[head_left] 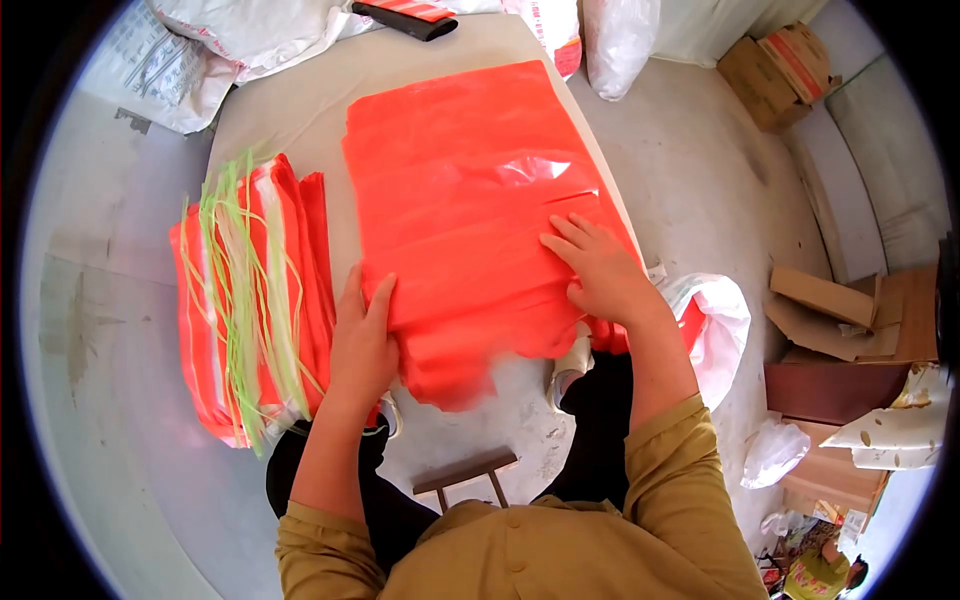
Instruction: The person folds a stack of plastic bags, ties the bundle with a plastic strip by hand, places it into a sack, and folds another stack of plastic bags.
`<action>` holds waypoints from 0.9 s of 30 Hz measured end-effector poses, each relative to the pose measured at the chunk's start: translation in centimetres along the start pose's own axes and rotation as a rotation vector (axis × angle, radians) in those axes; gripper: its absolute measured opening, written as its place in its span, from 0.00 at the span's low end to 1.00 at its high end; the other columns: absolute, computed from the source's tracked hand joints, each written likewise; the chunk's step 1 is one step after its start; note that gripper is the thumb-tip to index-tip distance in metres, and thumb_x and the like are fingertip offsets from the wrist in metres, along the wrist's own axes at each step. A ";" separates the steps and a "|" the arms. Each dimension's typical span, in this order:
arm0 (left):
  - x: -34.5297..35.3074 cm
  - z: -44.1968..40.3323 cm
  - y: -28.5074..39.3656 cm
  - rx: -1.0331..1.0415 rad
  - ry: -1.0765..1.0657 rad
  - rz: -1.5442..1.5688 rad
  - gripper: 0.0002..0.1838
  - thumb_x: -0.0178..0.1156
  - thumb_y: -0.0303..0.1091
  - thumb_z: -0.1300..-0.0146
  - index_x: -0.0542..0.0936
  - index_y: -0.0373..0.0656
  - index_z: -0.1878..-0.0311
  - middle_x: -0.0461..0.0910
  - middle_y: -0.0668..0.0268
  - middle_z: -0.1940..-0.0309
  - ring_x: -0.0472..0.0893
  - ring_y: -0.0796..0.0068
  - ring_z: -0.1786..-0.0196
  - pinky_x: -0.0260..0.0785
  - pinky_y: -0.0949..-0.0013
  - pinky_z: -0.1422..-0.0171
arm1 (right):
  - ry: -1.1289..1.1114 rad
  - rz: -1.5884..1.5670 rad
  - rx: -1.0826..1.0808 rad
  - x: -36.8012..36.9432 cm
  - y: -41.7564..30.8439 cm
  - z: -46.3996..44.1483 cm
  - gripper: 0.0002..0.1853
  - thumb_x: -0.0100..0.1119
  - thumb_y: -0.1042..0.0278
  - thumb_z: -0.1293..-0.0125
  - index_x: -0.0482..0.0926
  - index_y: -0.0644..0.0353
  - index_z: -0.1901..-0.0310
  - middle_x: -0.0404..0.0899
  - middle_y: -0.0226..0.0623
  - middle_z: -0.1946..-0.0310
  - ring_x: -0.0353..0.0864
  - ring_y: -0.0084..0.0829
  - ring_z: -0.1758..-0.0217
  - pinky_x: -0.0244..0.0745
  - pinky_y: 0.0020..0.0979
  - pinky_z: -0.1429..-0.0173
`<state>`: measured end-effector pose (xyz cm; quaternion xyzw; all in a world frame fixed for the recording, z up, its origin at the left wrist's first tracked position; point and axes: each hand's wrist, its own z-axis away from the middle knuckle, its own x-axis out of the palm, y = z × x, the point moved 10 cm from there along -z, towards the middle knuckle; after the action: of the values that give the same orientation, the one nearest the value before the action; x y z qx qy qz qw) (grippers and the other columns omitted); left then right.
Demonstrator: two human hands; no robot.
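Note:
A stack of bright red plastic sheets [450,190] lies over the table, its near end hanging past the edge. My left hand [365,335] rests at the stack's lower left side, thumb and fingers apart. On the right part of the sheets my right hand [600,265] lies with its fingers spread. To the left of my left hand is a bundle of folded red and white material [312,250], with thin green strips [240,290] draped across it. The lower edge of the red sheets is blurred.
White sacks [270,30] and a dark roll with red stripes [405,20] sit at the table's far end [290,115]. A white bag [725,325] stands on the floor at right. Cardboard boxes [770,80] line the right side. A person [820,575] is at lower right.

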<state>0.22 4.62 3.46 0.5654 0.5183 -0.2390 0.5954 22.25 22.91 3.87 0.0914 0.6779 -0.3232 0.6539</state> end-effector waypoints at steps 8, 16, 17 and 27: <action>0.6 -1.3 -0.4 -0.048 -0.080 0.026 0.35 0.51 0.12 0.45 0.76 0.41 0.31 0.67 0.54 0.24 0.70 0.49 0.26 0.66 0.56 0.23 | 0.108 0.145 -0.085 0.0 0.5 -0.2 0.33 0.56 0.82 0.41 0.76 0.53 0.32 0.72 0.37 0.27 0.67 0.44 0.23 0.66 0.43 0.23; -3.3 -1.4 -1.1 -0.009 0.110 0.271 0.20 0.57 0.17 0.39 0.83 0.38 0.44 0.83 0.55 0.42 0.81 0.53 0.40 0.72 0.61 0.33 | 0.229 0.007 -0.089 -4.7 -1.3 0.9 0.15 0.54 0.78 0.39 0.84 0.58 0.52 0.84 0.38 0.54 0.79 0.44 0.46 0.73 0.43 0.40; -3.8 -1.2 -1.7 -0.042 0.117 0.351 0.17 0.58 0.18 0.37 0.83 0.38 0.45 0.85 0.57 0.46 0.83 0.58 0.44 0.73 0.64 0.36 | 0.214 -0.033 -0.088 -5.3 -1.5 1.3 0.14 0.56 0.78 0.40 0.84 0.58 0.54 0.85 0.37 0.56 0.80 0.44 0.48 0.74 0.43 0.42; 0.6 -1.1 -6.1 -0.392 0.043 0.775 0.14 0.60 0.31 0.25 0.78 0.36 0.40 0.84 0.67 0.56 0.79 0.81 0.54 0.70 0.77 0.49 | 0.256 -0.145 0.122 -6.9 0.8 1.6 0.04 0.58 0.70 0.38 0.81 0.59 0.64 0.82 0.45 0.65 0.79 0.51 0.56 0.74 0.48 0.53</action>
<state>-5.21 4.31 0.53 0.5992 0.3155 0.1168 0.7265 24.93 24.71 10.28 0.1220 0.7397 -0.3958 0.5304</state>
